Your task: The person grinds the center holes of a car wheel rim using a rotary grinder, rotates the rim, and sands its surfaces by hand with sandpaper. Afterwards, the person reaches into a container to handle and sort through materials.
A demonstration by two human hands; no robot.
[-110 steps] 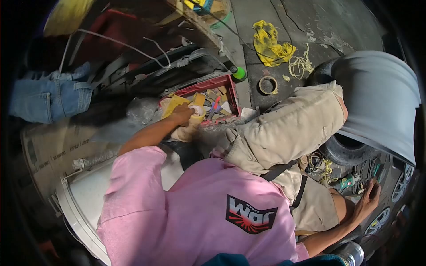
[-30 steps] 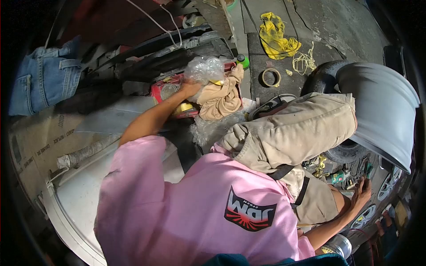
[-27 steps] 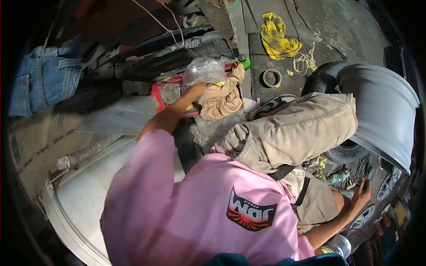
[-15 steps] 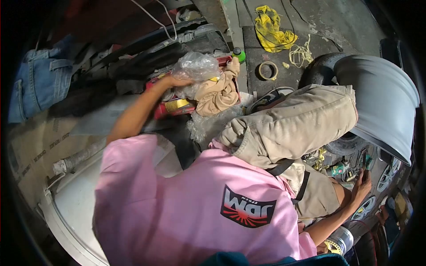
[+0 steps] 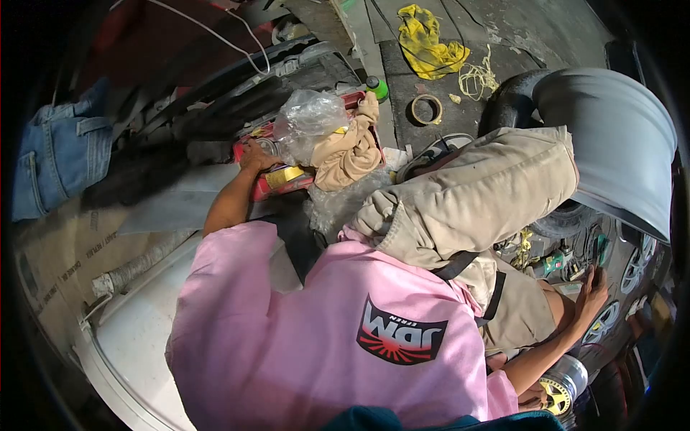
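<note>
My left hand [image 5: 256, 155] reaches into the left end of a red toolbox [image 5: 264, 192], its fingers apart beside a round, ring-shaped item [image 5: 268, 146]. Crumpled clear plastic [image 5: 307, 123] and a bunched tan cloth [image 5: 351, 154] lie on the box, right of that hand. A yellow-labelled item [image 5: 284, 175] sits just below the hand. Over at the far right, my right hand [image 5: 592, 289] is closed around a slim dark-green tool [image 5: 601, 250] that points up; its exact kind is unclear.
A large grey wheel rim [image 5: 611, 144] stands beyond my knee, against a tyre [image 5: 512, 104]. A tape roll [image 5: 427, 110], yellow plastic [image 5: 425, 47] and tangled string [image 5: 480, 77] lie on the floor. A green power tool [image 5: 555, 263] is near my right hand.
My left hand has left the clear plastic and moved left and down to the box's end. The right hand still holds the slim tool. The view has shifted slightly.
</note>
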